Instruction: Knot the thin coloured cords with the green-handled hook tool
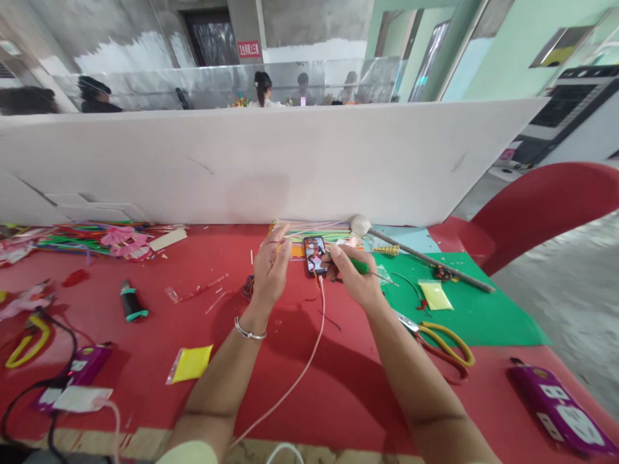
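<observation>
A phone [316, 256] with a lit screen lies on the red tabletop [290, 361], a pink cable running from its lower end. My left hand [271, 267] is raised just left of the phone, fingers extended and apart from it; whether something thin is between them is too small to tell. At the phone's right edge, my right hand [354, 274] is closed around a green-handled tool [360, 265] with a thin metal shaft. Its fingertips overlap the side of the phone.
Yellow-and-red-handled scissors [447, 345] lie right of my right forearm. Yellow packets [192, 363], a cutter [131, 303], purple power strips [563, 406] and a long stick [430, 260] surround the work area. A white partition [300, 161] stands behind; people sit beyond it.
</observation>
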Tool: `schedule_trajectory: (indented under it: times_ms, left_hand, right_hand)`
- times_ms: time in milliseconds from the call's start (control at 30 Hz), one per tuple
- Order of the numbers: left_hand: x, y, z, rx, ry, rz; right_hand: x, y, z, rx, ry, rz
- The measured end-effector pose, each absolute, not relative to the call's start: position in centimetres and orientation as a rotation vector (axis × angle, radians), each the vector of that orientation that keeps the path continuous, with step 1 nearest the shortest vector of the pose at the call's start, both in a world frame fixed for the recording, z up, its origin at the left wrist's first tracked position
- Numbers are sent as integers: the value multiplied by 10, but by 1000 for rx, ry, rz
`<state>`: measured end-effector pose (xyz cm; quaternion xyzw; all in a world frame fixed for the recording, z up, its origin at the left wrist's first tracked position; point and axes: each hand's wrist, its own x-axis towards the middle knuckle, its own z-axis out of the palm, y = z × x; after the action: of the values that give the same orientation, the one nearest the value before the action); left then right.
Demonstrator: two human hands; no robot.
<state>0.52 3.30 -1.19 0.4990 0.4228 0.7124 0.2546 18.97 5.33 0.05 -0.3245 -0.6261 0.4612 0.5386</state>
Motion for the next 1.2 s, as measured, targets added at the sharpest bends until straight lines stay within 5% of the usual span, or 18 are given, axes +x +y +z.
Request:
schedule_trajectory:
  times_ms: [1200]
  left_hand:
    - [-11, 33, -7, 1150, 685, 1415]
  right_hand:
    - [192, 57, -4, -763, -1500, 1050]
